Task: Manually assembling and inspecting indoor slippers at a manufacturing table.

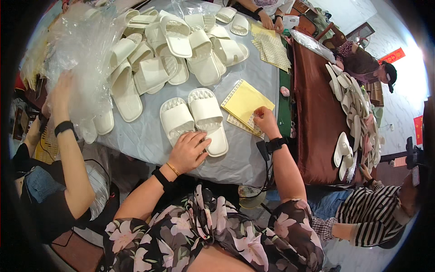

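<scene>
A pair of cream slide slippers (195, 119) lies side by side on the grey-covered table (149, 138) in front of me. My left hand (189, 152) rests on the near ends of the pair, fingers spread over them. My right hand (265, 120) pinches the edge of a yellow sheet stack (244, 102) with dotted sticker sheets beneath, just right of the slippers.
A heap of cream slippers (172, 50) fills the far table. A person at left lifts clear plastic bags (81, 50). More sticker sheets (272, 47) lie far right. Another person's hands (269, 20) work at the far end. A brown table (317, 118) at right carries more slippers (353, 104).
</scene>
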`<state>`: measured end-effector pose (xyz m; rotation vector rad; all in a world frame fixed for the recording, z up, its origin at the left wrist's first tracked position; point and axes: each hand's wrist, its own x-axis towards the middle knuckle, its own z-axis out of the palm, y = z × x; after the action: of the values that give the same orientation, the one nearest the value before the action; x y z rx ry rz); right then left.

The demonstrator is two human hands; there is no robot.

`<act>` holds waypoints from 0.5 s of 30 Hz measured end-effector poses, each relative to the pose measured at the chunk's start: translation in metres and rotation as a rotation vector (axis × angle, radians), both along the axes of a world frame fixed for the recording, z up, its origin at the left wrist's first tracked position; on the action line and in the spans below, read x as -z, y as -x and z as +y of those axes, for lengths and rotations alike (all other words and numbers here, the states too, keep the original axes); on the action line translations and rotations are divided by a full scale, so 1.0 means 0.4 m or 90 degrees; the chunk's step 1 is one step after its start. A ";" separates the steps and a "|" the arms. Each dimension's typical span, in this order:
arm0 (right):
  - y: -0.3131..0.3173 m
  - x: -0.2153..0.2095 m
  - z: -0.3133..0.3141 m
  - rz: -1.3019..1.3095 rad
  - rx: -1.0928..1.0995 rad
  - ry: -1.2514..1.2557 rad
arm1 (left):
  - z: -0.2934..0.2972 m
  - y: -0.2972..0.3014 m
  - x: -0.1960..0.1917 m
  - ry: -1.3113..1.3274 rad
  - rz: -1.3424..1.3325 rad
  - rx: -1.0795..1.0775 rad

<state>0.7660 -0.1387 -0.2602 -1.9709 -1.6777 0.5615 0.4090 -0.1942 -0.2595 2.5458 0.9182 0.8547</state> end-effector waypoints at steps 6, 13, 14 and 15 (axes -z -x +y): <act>0.010 -0.008 -0.007 0.061 0.054 0.016 | -0.001 0.000 -0.004 -0.017 0.000 -0.009; 0.008 -0.008 -0.008 0.050 0.048 0.016 | 0.000 0.001 0.002 -0.003 0.006 -0.004; 0.005 -0.008 -0.009 0.058 0.043 0.018 | -0.001 0.001 0.000 -0.002 0.004 -0.003; 0.001 -0.008 -0.010 0.065 0.039 0.021 | -0.001 0.000 -0.001 -0.001 0.003 -0.002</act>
<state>0.7655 -0.1428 -0.2568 -1.9749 -1.5503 0.6602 0.4088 -0.1946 -0.2591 2.5497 0.9236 0.8519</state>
